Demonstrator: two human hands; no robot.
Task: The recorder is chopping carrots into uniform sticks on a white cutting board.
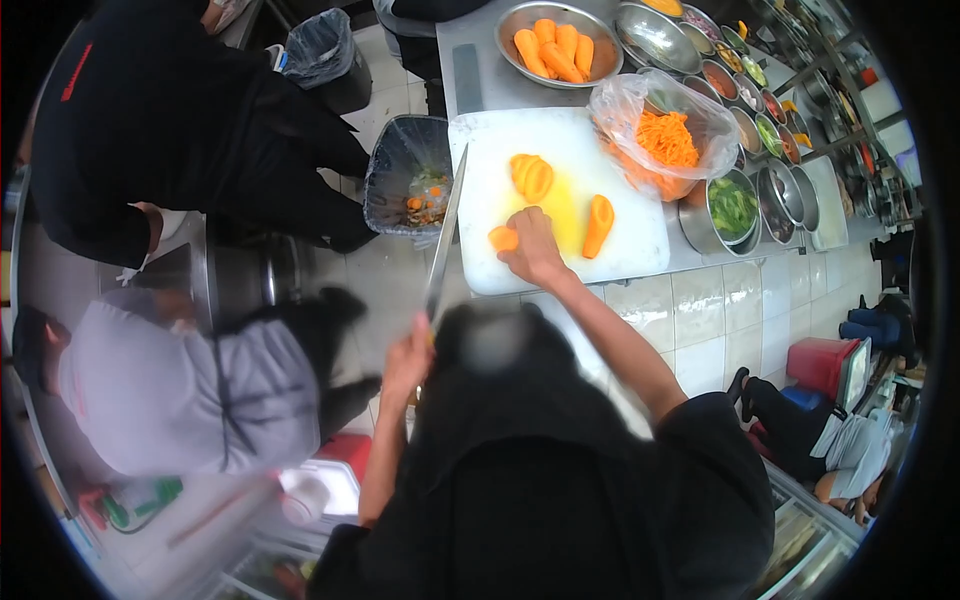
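Observation:
My left hand (409, 356) grips the handle of a long knife (448, 225), whose blade points up past the left edge of the white cutting board (637, 255). On the board, my right hand (534, 244) has its thumb and fingers around a short peeled carrot piece (502, 238). Just above it lie overlapping carrot slices (532, 178). A longer carrot piece (598, 225) with a cut face rests to the right. Yellow-orange juice stains the board between them.
Behind the board stands a steel bowl of peeled carrots (506, 45). Shredded carrot fills a plastic bag (705, 112) at right, near a pot of cut greens (697, 225) and several small bowls. A lined bin (386, 195) is left of the board. Two people stand at left; others are farther off.

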